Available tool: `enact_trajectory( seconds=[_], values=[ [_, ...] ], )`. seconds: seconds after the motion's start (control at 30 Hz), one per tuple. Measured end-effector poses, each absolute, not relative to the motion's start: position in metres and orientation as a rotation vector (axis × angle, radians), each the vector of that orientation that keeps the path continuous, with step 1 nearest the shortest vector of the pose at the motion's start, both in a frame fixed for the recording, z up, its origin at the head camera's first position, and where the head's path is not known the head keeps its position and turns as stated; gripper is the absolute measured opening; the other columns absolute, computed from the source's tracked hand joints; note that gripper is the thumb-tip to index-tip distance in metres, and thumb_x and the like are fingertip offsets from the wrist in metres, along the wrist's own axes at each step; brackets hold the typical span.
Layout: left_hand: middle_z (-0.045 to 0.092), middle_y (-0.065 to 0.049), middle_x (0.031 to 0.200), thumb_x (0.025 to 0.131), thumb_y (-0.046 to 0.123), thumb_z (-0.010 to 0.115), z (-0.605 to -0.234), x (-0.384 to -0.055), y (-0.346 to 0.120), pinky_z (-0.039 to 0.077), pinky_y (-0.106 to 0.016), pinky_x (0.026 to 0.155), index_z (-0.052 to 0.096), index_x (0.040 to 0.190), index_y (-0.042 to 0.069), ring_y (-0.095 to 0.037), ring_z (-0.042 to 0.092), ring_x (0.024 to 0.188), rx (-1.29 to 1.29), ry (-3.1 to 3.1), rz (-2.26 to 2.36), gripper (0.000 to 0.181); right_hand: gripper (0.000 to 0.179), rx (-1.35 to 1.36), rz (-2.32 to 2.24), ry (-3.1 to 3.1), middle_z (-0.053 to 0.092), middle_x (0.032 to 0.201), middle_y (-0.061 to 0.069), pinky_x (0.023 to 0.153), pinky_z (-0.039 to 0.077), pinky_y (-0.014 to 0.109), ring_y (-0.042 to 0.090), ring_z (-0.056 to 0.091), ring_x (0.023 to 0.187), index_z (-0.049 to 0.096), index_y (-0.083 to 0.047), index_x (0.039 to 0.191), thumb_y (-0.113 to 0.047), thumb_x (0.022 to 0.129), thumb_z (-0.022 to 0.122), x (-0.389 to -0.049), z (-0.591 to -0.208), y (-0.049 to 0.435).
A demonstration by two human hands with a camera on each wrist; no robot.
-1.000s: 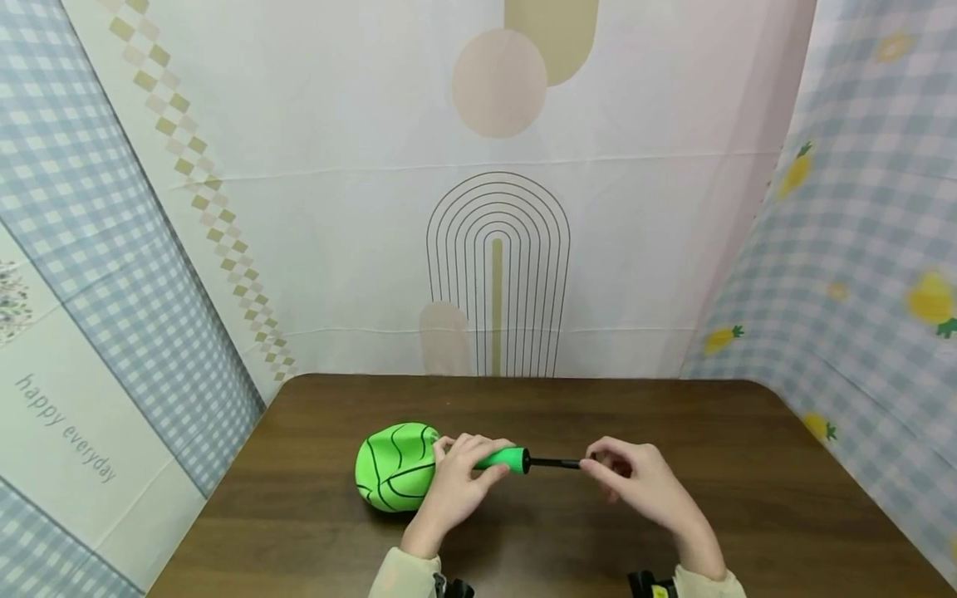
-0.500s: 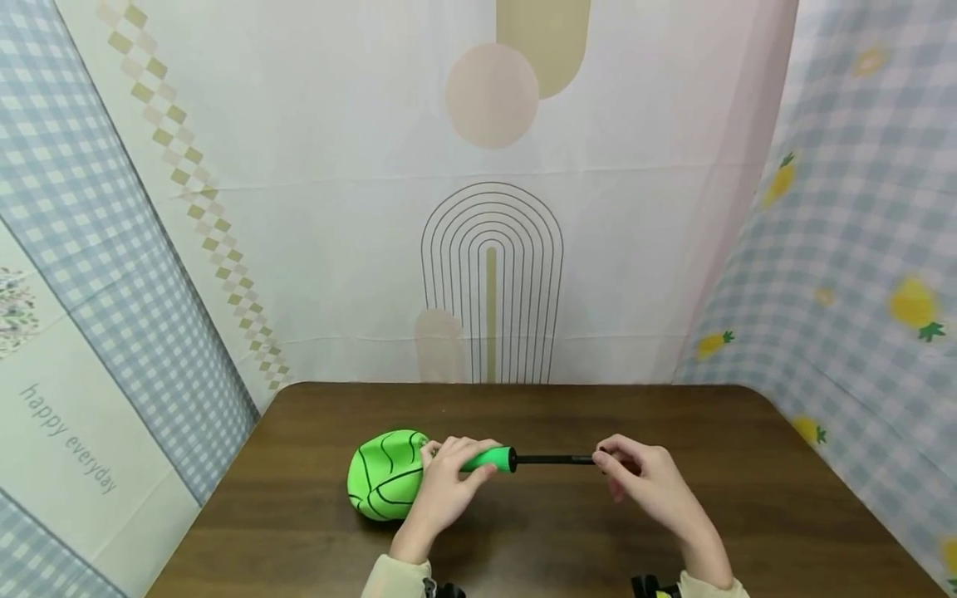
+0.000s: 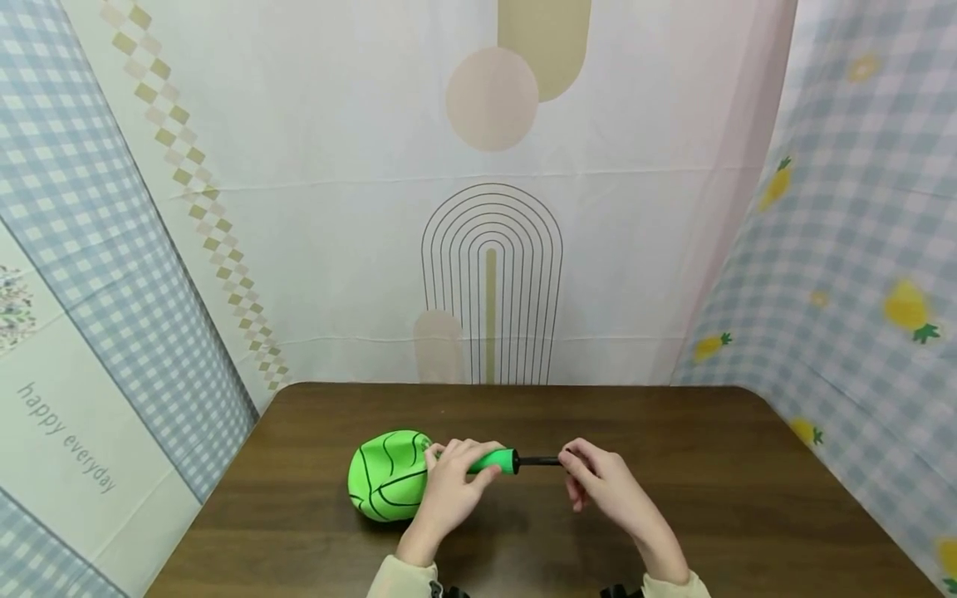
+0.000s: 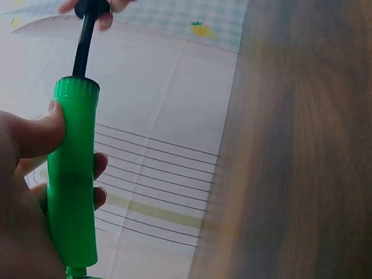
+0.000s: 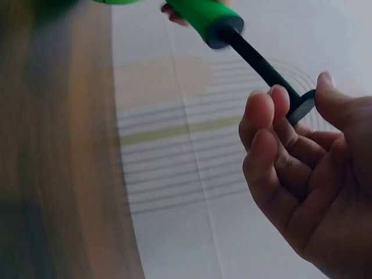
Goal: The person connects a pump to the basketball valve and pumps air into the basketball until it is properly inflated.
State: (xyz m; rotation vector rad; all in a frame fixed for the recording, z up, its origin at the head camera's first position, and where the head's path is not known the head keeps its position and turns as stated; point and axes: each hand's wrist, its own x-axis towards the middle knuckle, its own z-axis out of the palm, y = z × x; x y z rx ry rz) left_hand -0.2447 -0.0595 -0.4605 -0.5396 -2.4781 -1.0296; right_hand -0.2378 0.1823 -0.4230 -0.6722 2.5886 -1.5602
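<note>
Head view, lower centre: your left hand [image 3: 449, 486] grips the green pump [image 4: 74, 180]; your right hand [image 3: 604, 483] pinches its black handle [image 5: 302, 108]. Green ball [image 3: 383, 477] on worktop [image 3: 733, 482], lower frame, left of centre.

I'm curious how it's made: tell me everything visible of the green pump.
The pump has a green barrel, plastic by its look, ridged near the rod end and narrowing to a short neck at the other; its tip is hidden. A black rod sticks out of a dark end cap, ending in a black disc. It is about level, seemingly above the table, beside the ball; whether they touch is hidden. The left grip wraps the barrel; the right grip pinches the disc.
</note>
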Motion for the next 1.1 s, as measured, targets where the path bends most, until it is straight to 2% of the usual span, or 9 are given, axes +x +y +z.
enact_trajectory(
  seconds=[0.27,0.5,0.6,0.8,1.1],
  values=[
    [0.070,0.006,0.096,0.089,0.035,0.064,-0.461,-0.242,-0.053,0.025,-0.048,0.090,0.070,0.111,0.023,-0.014,0.054,0.091,-0.564,-2.461,-0.940,0.027,0.034,-0.645,-1.419,2.715,0.054,0.055,0.000,0.048,0.046,0.026,0.017,0.056,0.044,0.058,-0.006,0.097,-0.038,0.101,0.046,-0.238,-0.433,0.157],
    [0.070,0.005,0.098,0.090,0.034,0.064,-0.461,-0.242,-0.053,0.025,-0.049,0.091,0.070,0.112,0.022,-0.014,0.054,0.092,-0.590,-2.489,-0.948,0.026,0.026,-0.681,-1.372,2.749,0.052,0.053,-0.003,0.046,0.045,0.024,0.016,0.055,0.042,0.058,-0.008,0.093,-0.031,0.102,0.048,-0.238,-0.438,0.147],
    [0.070,0.006,0.098,0.089,0.032,0.065,-0.461,-0.243,-0.057,0.023,-0.051,0.093,0.070,0.112,0.022,-0.014,0.054,0.093,-0.624,-2.499,-1.009,0.026,0.026,-0.694,-1.361,2.733,0.052,0.054,-0.004,0.046,0.044,0.024,0.017,0.055,0.044,0.059,-0.011,0.093,-0.034,0.101,0.049,-0.238,-0.438,0.149],
    [0.070,0.010,0.098,0.087,0.032,0.068,-0.460,-0.246,-0.067,0.018,-0.051,0.096,0.070,0.111,0.027,-0.011,0.056,0.096,-0.681,-2.522,-1.136,0.024,0.032,-0.683,-1.375,2.659,0.050,0.054,-0.004,0.049,0.046,0.027,0.023,0.056,0.047,0.064,-0.013,0.092,-0.043,0.097,0.054,-0.238,-0.435,0.155],
    [0.069,0.010,0.101,0.089,0.038,0.064,-0.460,-0.248,-0.070,0.018,-0.051,0.097,0.068,0.116,0.030,-0.010,0.055,0.098,-0.720,-2.563,-1.165,0.027,0.031,-0.545,-1.453,2.683,0.050,0.054,-0.002,0.048,0.047,0.027,0.015,0.053,0.044,0.069,-0.009,0.087,-0.040,0.090,0.066,-0.237,-0.426,0.171]
  ],
)
